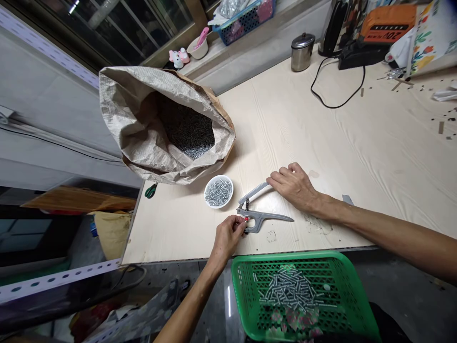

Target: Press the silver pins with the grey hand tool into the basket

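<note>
A grey metal hand press tool (262, 215) lies near the front edge of the pale wooden table (342, 143). My right hand (292, 185) rests on its upper lever with fingers curled over it. My left hand (228, 236) pinches a small part with a red bit at the tool's jaw. A small white bowl of metal screws (218, 191) stands just left of the tool. Below the table edge a green plastic basket (250, 286) holds several more screws.
A big open paper sack (143, 138) full of dark small parts stands at the table's left end, with green-handled scissors (151, 190) beside it. A steel canister (302, 51), a black cable (335, 102) and scattered bits lie at the far right.
</note>
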Tool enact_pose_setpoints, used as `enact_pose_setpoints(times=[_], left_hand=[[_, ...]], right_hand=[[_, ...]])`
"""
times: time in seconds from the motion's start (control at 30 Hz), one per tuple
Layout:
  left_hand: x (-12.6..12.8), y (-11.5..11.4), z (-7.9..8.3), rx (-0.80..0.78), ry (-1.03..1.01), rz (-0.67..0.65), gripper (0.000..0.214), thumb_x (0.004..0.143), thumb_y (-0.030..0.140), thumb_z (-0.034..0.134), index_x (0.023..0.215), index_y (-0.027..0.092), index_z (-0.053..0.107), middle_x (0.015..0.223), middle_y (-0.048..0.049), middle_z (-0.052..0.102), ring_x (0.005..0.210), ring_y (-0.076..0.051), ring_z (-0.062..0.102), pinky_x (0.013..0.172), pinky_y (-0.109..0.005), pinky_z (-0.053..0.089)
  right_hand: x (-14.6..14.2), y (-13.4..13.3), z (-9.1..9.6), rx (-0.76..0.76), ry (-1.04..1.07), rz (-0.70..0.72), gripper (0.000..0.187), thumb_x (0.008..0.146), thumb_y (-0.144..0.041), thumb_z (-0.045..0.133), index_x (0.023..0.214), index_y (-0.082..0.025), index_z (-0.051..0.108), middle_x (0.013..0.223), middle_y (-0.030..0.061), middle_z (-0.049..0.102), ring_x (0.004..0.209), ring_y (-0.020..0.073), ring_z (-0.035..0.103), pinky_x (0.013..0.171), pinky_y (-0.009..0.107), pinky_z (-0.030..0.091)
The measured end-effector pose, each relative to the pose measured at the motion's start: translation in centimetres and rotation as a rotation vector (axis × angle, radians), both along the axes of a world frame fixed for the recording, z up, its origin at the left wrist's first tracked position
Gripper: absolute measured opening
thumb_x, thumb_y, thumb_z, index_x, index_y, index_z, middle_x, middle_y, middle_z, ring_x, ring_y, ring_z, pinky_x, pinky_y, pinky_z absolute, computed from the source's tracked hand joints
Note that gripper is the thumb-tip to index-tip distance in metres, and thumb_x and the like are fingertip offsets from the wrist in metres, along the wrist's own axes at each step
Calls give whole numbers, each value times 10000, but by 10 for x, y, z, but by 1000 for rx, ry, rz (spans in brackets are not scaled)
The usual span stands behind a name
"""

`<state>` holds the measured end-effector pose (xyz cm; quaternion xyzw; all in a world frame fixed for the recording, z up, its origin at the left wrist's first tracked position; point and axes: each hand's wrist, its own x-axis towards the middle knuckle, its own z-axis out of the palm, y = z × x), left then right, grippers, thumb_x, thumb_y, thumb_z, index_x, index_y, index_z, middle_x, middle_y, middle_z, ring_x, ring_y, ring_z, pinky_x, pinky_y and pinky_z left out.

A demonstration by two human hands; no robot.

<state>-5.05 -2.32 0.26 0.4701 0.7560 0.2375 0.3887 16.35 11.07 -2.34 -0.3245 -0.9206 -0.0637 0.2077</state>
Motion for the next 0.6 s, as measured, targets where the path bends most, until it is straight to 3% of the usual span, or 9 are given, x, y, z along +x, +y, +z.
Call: enact_pose_setpoints(times=[0.33,0.47,0.53,0.6], left_hand=[[-10,4,-8,-118,-205,48,306,661,437,713,689,141,640,582,-31,644,562,-153,593,592,-272,458],[-8,-3,-2,-41,-248,96,335,718,463,695,761,134,653,629,-28,648,564,-134,569,566,-252,451],[1,-12,1,34,-133,33,272,793,422,648,825,152,664,762,-58,698,651,-159,619,609,-265,478],[12,-22,1,120,-8,-120,176,855,342,593,866,184,672,994,-94,719,883,-215,665,776,-323,518]], right_hand=[[-2,6,-17,38,-81,6,386,901,46,310,808,-185,605,761,28,602,717,179,406,689,349,229],[1,7,-15,37,-83,-1,395,907,43,295,795,-185,598,766,27,601,701,176,395,673,347,226],[1,7,-14,27,-76,-3,399,910,40,290,795,-187,597,766,28,602,704,178,398,675,348,227],[1,8,-14,13,-72,-3,400,913,38,290,795,-190,597,764,31,603,714,182,406,682,349,230]])
